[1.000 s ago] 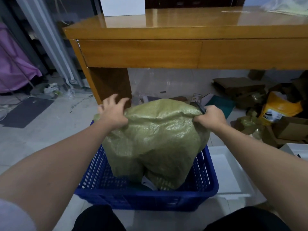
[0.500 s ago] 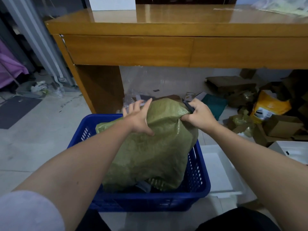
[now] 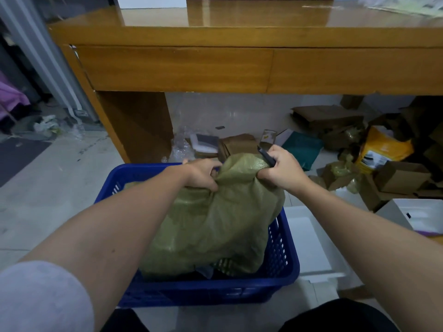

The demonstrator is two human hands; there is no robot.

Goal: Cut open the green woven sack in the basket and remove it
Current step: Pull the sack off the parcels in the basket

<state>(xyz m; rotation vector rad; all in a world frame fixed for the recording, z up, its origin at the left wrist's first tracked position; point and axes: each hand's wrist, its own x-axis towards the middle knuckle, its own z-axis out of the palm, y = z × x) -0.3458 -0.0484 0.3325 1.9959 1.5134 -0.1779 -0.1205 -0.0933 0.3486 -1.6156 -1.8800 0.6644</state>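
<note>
The green woven sack [image 3: 215,221] is seen bulging out of the blue basket [image 3: 280,264] on the floor. Its bunched top is clamped by the left hand [image 3: 202,174] and the right hand [image 3: 281,172], a dark tool [image 3: 266,156] also held in the right.

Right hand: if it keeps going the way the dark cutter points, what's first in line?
Probably the brown cardboard stack on the floor beyond the green woven sack; the right hand aims the cutter up-left, depth unclear.
</note>
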